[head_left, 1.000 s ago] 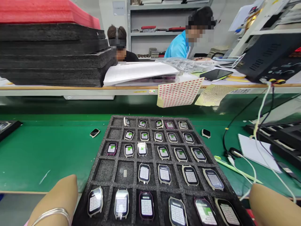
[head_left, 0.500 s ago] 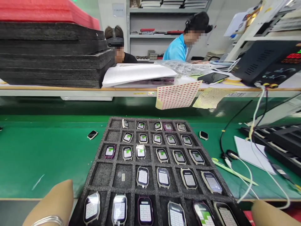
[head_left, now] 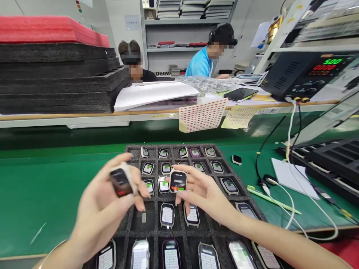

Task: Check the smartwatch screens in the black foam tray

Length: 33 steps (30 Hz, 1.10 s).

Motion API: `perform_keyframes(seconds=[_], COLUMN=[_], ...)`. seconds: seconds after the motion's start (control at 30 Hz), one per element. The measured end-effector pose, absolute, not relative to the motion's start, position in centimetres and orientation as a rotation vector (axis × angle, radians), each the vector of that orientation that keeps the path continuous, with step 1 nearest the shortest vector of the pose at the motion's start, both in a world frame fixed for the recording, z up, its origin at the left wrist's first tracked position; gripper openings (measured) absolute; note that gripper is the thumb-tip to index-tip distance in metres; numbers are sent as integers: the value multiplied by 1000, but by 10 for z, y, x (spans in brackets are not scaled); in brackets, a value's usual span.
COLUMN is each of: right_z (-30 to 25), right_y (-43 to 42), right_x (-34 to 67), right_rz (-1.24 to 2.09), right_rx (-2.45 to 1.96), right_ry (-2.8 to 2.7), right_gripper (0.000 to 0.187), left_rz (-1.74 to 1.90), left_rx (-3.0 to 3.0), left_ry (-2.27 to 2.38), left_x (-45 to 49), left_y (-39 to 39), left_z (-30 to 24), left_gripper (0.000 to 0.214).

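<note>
In my left hand (head_left: 98,205) I grip a strapless smartwatch (head_left: 120,183), its dark screen tilted and blurred by motion. My right hand (head_left: 199,186) pinches another smartwatch (head_left: 178,181) by its edges. That one's screen is lit, showing text and red and green patches at the bottom. Both hands are above a dark foam tray (head_left: 129,233) divided into square compartments. Many strapless smartwatches lie in it, such as a pale-framed one (head_left: 167,215) and a purple-framed one (head_left: 171,254), most with lit screens. My hands and forearms hide several compartments.
A lone watch (head_left: 236,160) lies on the green mat (head_left: 42,194) right of the tray. Beyond are a green pen-like tool (head_left: 272,200), white cables (head_left: 293,209) and white paper (head_left: 294,177). A shelf behind carries stacked foam (head_left: 56,78) and a power supply (head_left: 305,74). Two people sit beyond.
Both hands have come in over the tray, each now with a smartwatch. The watch left of the tray no longer shows on the mat. The view has shifted slightly.
</note>
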State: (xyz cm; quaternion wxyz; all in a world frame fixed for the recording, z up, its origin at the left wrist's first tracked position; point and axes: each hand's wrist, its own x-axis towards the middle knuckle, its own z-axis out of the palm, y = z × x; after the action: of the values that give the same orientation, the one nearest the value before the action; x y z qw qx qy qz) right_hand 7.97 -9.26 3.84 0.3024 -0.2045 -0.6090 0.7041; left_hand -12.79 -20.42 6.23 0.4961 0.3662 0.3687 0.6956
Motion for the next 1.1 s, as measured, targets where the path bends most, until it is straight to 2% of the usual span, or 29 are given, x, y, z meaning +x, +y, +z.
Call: perform_keyframes(seconds=[0.2,0.37,0.53,0.63,0.83,1.1], right_z=[39,35,32,32,32,28], right_y=[-89,-86,-85,-86,-89,-87], right_x=[86,84,83,85,88,86], right_rz=[1814,1705,1682,1707,1865,1869], right_rx=[-553,-673,-719,-712,-608,-612], right_ry=[-1657,-1676,-1685,-1726,-1755,-1735], right_gripper=[48,31,24,28,52,52], left_rz=[1416,1417,1404,1400,1416,1448], left_rx=[804,887,904,936,911,925], left_ry=[867,757,749,803,815,700], left_x=[-105,-107,-107,-107,-110,-112], left_y=[-168,-169,-166,-165,-164,-164], left_z=[38,25,20,18,16,13], left_gripper=[50,59,47,44,54,68])
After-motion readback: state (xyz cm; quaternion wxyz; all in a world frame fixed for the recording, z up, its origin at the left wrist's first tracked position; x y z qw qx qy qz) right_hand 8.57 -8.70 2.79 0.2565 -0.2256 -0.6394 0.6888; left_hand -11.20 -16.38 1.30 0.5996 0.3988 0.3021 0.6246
